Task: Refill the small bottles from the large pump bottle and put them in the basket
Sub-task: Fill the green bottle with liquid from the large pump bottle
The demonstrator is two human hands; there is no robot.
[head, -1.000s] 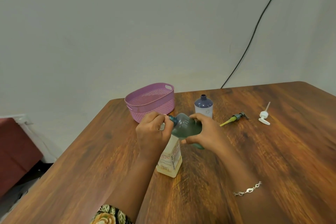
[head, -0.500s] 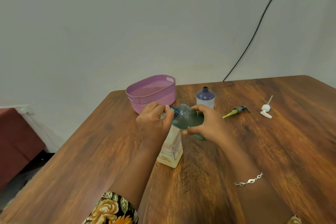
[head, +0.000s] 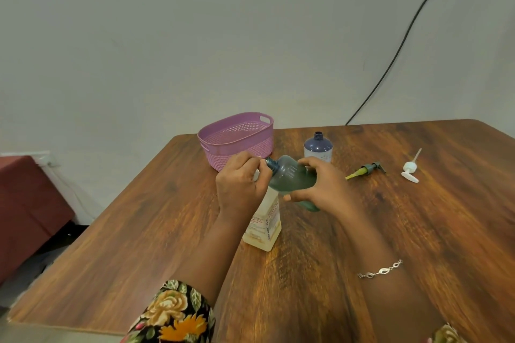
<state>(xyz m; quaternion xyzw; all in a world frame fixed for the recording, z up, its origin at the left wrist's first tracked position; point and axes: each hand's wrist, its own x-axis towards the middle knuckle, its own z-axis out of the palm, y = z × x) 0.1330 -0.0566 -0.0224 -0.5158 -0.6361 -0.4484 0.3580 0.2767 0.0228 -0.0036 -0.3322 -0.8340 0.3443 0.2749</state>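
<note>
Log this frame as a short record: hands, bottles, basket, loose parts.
left hand: grips top of large bottle
right hand: holds green bottle tilted, neck toward left hand
basket: no bottle visible inside
blue bottle: upright, uncapped, right of basket
loose parts: grey pump head and white pump head lie on table

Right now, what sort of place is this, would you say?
Probably a plain room in a home, not certain: a wooden table by a bare wall with a black cable running down it, dark red furniture at the left, and a pink basket on the table.
</note>
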